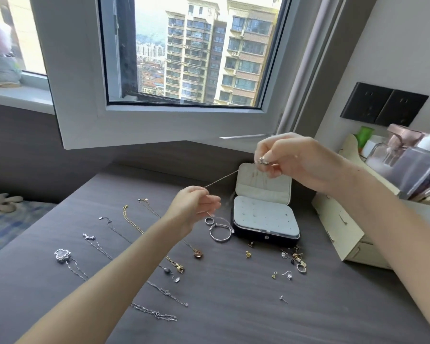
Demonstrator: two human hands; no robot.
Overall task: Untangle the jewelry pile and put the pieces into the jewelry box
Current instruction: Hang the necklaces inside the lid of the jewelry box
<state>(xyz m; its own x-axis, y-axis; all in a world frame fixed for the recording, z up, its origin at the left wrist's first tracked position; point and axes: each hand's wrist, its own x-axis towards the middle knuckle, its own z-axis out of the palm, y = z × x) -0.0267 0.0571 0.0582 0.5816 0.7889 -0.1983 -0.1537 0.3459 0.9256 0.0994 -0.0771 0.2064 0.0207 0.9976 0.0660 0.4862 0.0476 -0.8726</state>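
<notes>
Our arms [104, 276] are reaching over the tabletop [233, 314], and we are pinching one thin chain [221, 179] between left hand [196, 209] and right hand [293, 160] by the open jewelry box [265, 218], while sorted chains [132, 223] and little earrings [248, 254] are waiting outside it, so most packing looks left.

A bedroom in a high-rise flat: the window [72, 95] at 12 o'clock looks onto apartment towers [189, 58], checked bedding [8, 219] lies at 9 o'clock, and a cosmetics organiser [417, 167] stands at 3 o'clock below wall sockets [382, 105].

Daylit window [191, 53] facing apartment towers, above a dark wood-grain table [233, 306].
</notes>
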